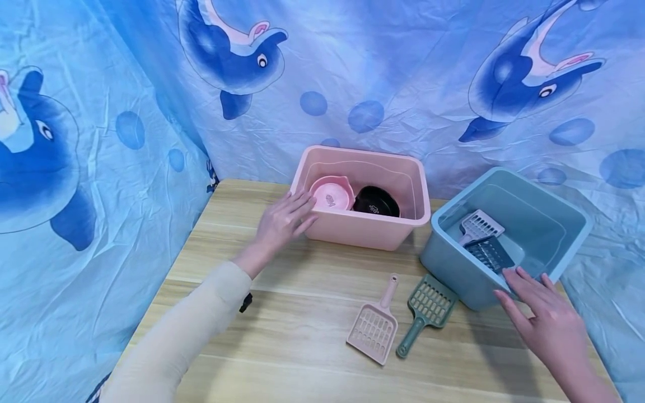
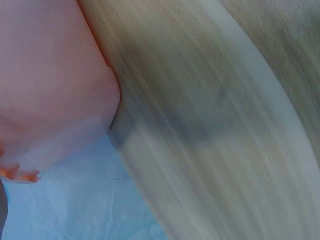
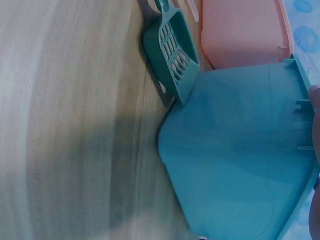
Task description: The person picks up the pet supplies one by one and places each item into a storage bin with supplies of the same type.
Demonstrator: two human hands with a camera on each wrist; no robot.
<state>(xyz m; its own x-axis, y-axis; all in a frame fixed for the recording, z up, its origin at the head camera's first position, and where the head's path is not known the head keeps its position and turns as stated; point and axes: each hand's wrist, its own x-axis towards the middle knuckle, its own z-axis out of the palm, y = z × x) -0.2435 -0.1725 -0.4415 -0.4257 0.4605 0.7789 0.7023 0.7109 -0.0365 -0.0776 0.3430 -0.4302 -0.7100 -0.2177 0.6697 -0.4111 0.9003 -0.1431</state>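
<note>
My left hand (image 1: 284, 218) lies with its fingers extended over the front left corner of a pink bin (image 1: 360, 228). Inside that bin are a pink bowl (image 1: 331, 195) with a fish mark and a black bowl (image 1: 377, 201) with a bone mark. At the front right rim of a blue bin (image 1: 456, 268) is my right hand (image 1: 546, 316), fingers spread and loosely bent; its fingertips show at the rim in the right wrist view. The blue bin holds a pale lilac litter scoop (image 1: 480, 225) and a dark blue litter scoop (image 1: 490, 254), one partly over the other.
On the wooden table (image 1: 282, 347), in front of the bins, lie a pink litter scoop (image 1: 389, 292) and a green litter scoop (image 1: 418, 330). Blue cloth (image 1: 403, 61) printed with dolphins hangs behind and at the left. A small black object (image 1: 246, 303) shows beside the left sleeve.
</note>
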